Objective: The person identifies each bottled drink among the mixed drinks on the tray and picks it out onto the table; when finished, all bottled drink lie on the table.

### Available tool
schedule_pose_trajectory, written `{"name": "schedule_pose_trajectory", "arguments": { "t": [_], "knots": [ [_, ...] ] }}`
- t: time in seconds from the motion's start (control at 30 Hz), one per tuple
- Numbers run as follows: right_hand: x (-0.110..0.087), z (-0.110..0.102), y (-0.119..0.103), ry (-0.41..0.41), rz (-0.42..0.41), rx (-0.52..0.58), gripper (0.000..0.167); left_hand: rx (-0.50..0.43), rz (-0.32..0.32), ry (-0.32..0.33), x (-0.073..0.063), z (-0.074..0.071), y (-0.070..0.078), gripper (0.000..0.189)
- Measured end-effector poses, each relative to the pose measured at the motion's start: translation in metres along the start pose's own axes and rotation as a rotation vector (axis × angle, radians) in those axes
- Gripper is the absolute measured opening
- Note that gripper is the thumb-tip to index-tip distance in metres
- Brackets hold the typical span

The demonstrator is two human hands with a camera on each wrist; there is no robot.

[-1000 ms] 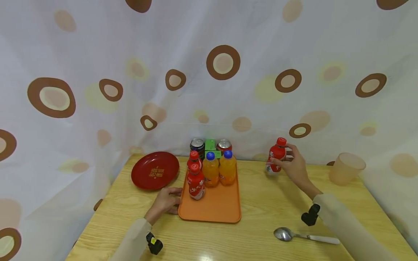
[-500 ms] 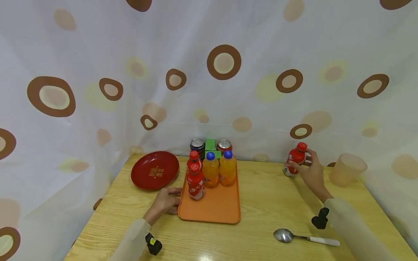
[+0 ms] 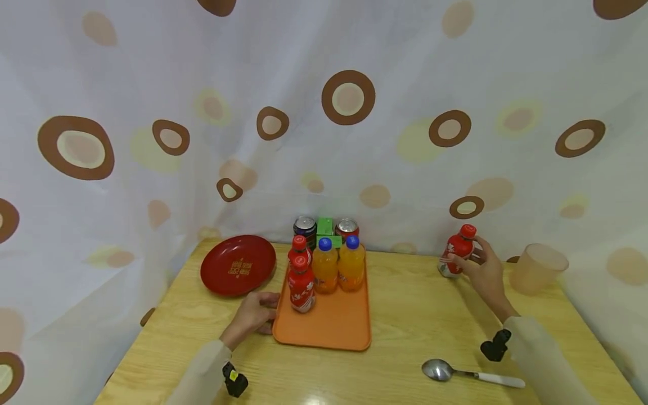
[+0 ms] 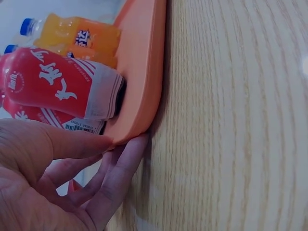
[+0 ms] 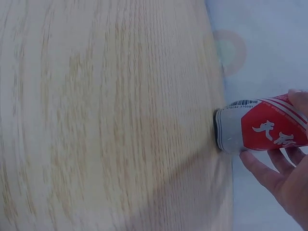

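Near the table's back edge, my right hand (image 3: 483, 273) grips a red-capped bottle (image 3: 458, 250) with a red and white label. Its base is at the tabletop in the right wrist view, where thumb and fingers hold the bottle's sides (image 5: 269, 125). My left hand (image 3: 253, 313) pinches the left rim of the orange tray (image 3: 329, 332); in the left wrist view the thumb and fingers (image 4: 120, 178) meet at its edge. Standing on the tray are two more red bottles (image 3: 302, 289) and two orange-soda bottles (image 3: 325, 270) with blue caps.
Behind the bottles are a dark can (image 3: 305, 228), a red can (image 3: 347, 226) and green boxes (image 3: 325, 226). A red plate (image 3: 238, 264) lies left of the tray. At right stand a frosted cup (image 3: 538, 269) and, nearer, a spoon (image 3: 471, 374). A patterned curtain (image 3: 405, 169) backs the table.
My right hand has carried the red bottle to the right, toward the cup, and then nearly stopped. The left hand has stayed at the tray's rim.
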State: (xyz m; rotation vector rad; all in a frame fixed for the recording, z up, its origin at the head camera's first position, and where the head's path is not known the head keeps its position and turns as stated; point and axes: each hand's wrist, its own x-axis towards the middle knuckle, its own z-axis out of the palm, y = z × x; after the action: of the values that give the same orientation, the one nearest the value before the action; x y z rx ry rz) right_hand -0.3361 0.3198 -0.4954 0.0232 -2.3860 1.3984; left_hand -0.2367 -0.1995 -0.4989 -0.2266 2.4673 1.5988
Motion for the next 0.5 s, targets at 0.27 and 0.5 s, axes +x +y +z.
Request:
{"name": "schedule_pose_trajectory", "arguments": {
  "t": [0.27,0.5],
  "knots": [
    [-0.002,-0.004,0.005,-0.024,0.029,0.012,0.082,0.005,0.004,-0.011,0.001,0.003,0.0,0.046],
    [0.01,-0.019,-0.012,-0.229,0.028,-0.23,0.091,0.004,-0.015,-0.016,-0.001,-0.001,0.002,0.047]
  ]
}}
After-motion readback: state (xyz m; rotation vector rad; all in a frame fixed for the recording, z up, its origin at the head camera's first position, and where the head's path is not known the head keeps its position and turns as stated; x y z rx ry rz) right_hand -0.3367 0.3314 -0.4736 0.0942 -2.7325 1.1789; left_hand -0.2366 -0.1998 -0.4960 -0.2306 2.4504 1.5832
